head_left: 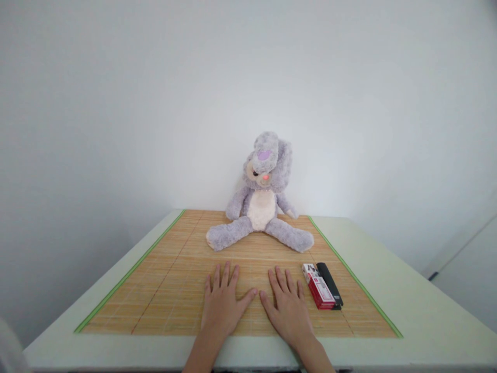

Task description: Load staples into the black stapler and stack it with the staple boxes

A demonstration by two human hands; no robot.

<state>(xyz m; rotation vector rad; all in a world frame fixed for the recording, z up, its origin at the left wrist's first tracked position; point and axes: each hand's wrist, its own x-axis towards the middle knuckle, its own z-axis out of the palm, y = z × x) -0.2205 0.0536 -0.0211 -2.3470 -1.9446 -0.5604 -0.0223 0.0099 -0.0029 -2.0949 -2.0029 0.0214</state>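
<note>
My left hand [222, 304] lies flat on the bamboo mat [166, 290], fingers spread, holding nothing. Beside it my right hand [287, 309] also rests palm down with its fingers apart. The two thumbs point toward each other with a small gap between them. Just right of my right hand lies a red and white box [320, 287], apparently of staples. A black stapler [330, 285] sits along the box's right side, partly hidden by it. Farther back, a grey plush rabbit [262, 207] sits on the mat with its legs stretched toward me.
The mat has green edging and covers much of a white table [388, 280]. A white wall [155, 103] rises behind the table, and the rabbit is close to it. A pale object [11, 347] shows blurred at the lower left corner.
</note>
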